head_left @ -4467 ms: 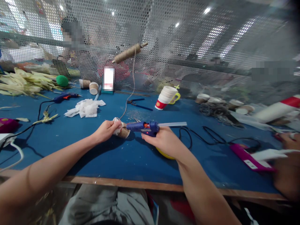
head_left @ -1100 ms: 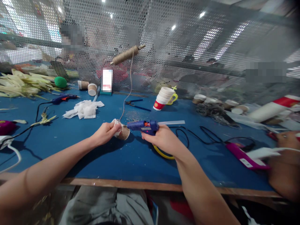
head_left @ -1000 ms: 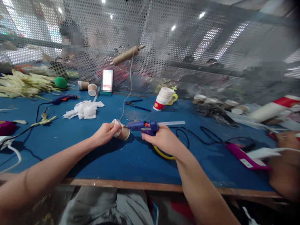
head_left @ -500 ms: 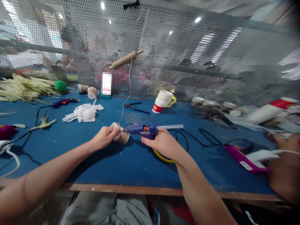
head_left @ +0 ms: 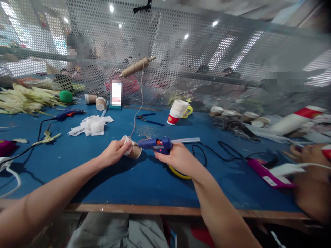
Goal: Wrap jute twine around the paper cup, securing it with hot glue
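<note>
My left hand (head_left: 115, 151) is closed on the rim of a paper cup (head_left: 135, 152), which lies tilted on its side just above the table. Brown twine (head_left: 141, 93) runs down to the cup from a spool (head_left: 136, 67) in front of the mesh. My right hand (head_left: 178, 156) grips a blue hot glue gun (head_left: 157, 144) with a clear glue stick (head_left: 186, 140) poking out of its back. The gun's nozzle points left and meets the cup's side; whether it touches cannot be made out. A yellow ring-shaped thing (head_left: 180, 173) shows partly beneath my right hand.
Beyond lie pliers (head_left: 150, 119), stacked white-and-red cups (head_left: 177, 112), white crumpled material (head_left: 91, 125) and a second glue gun (head_left: 69, 114). A black cord (head_left: 227, 151) and magenta power strip (head_left: 270, 174) lie right, near another person's hand (head_left: 307, 153). Perforated mesh (head_left: 165, 41) closes the back.
The view has shifted slightly. My hands keep the cup and glue gun in nearly the same place. At the right, the other person's hand has moved, and a red-and-white thing now shows beside it.
</note>
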Demonstrator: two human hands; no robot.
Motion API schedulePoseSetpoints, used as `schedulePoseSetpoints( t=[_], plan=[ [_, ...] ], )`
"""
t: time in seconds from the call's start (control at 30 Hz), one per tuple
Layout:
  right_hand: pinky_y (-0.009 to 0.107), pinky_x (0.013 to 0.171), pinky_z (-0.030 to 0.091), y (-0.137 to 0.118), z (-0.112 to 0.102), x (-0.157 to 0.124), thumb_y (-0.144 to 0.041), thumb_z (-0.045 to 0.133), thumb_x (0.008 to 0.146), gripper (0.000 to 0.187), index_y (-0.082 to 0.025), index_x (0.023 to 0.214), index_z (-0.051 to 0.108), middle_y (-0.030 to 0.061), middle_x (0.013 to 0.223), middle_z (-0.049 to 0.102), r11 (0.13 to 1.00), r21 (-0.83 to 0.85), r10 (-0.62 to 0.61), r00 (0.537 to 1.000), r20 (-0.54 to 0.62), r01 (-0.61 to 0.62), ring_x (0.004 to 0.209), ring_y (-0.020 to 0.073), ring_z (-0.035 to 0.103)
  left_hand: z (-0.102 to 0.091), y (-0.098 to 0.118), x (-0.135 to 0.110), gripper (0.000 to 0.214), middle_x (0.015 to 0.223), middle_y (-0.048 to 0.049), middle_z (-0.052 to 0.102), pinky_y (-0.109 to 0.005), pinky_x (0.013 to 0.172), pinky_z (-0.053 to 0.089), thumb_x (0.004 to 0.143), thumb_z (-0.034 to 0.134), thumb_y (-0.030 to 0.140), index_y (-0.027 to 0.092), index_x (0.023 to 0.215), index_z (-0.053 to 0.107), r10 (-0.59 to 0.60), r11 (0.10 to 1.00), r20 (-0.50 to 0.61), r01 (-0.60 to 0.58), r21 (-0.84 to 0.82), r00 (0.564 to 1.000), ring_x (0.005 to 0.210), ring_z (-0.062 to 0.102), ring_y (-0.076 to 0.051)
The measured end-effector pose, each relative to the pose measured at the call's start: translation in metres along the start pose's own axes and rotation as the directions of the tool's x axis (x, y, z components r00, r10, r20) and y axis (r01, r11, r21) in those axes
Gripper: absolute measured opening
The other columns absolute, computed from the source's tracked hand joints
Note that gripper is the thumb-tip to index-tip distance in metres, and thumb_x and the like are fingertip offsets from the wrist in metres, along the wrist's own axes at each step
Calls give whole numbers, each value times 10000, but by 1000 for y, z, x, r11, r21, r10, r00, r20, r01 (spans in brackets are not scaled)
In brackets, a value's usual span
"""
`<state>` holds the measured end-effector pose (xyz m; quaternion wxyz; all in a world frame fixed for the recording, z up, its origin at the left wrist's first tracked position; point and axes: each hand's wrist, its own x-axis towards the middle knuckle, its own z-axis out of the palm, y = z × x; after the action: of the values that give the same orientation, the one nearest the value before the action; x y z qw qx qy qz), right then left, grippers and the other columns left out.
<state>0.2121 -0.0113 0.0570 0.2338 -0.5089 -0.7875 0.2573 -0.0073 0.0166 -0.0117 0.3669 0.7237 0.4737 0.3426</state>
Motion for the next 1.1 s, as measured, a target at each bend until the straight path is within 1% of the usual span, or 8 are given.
schedulePoseSetpoints(
  t=[0.23,0.47,0.67,1.1],
  plan=[
    [238,556,410,-3,-1,-1,-231,489,706,155,-172,587,567,-7,575,593,1000,-25,0,1000,-6,0,562,136,525,0,1,0,502,566,1,468,-213,515,308,812,321,483,82,704,601,1,1000,-1,-1,12,1000,530,364,-99],
    [238,572,405,-2,-1,0,-226,494,702,135,-165,609,570,-12,582,589,999,-33,-3,1000,-2,3,556,128,516,0,2,0,512,574,16,401,-215,518,279,820,286,494,87,677,562,0,999,8,0,45,1000,549,319,-92],
    [238,577,405,-3,-1,-1,-221,496,703,136,-166,601,568,-8,593,597,999,-44,-1,1000,-3,1,563,130,525,0,0,0,502,578,21,381,-214,513,265,819,289,503,98,667,544,-6,1000,21,6,25,1000,552,308,-90],
    [236,567,408,-2,-1,-1,-228,502,707,131,-169,627,588,-3,616,617,999,-39,4,1000,10,-4,585,140,552,0,0,0,522,570,10,430,-211,506,290,818,303,498,80,710,595,-1,1000,7,1,21,1000,538,337,-92]
  ],
)
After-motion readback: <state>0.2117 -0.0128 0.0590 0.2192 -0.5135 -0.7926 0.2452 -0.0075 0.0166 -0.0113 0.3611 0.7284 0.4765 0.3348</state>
